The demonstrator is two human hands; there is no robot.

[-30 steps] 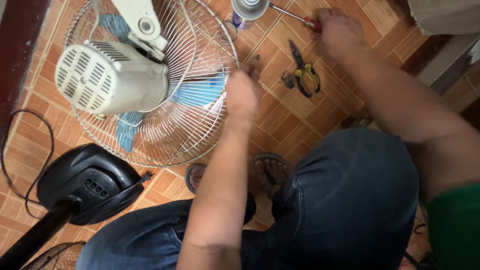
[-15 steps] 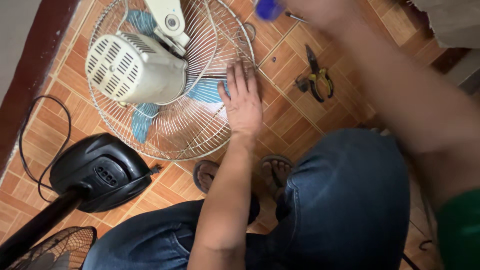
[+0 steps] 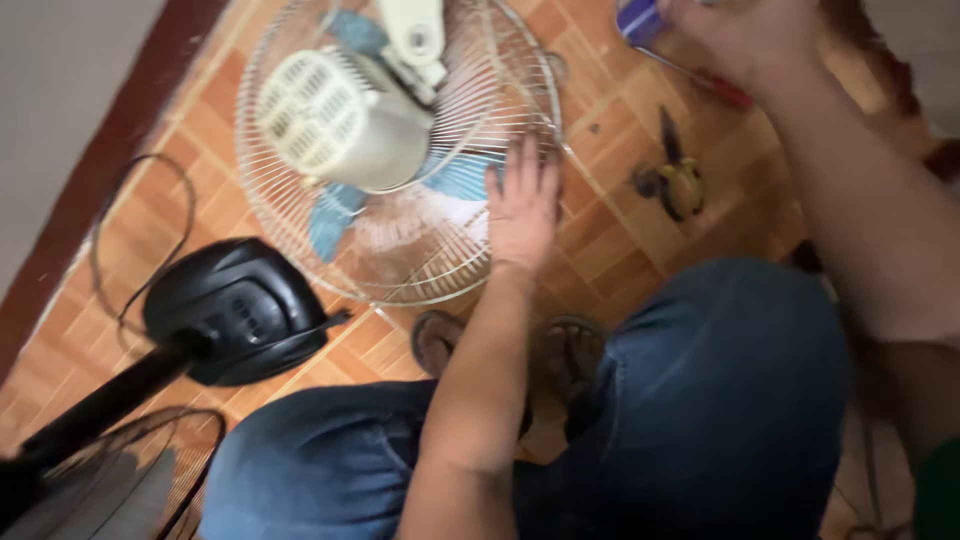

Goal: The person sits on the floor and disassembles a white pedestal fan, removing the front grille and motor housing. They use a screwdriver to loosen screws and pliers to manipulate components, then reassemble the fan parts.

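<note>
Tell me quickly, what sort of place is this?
Likely a home floor used as a makeshift repair spot: terracotta floor tiles, a fan cage lying flat under the left hand, and pliers beside it.

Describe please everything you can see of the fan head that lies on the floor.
The fan head lies on the tiled floor, its back side up. It has a round guard of thin, pale metal wire, light blue blades under the wires, and a cream, plastic-looking motor housing with vent slots. The left hand rests flat on the guard's right rim. The black fan base lies apart, beside it.
</note>
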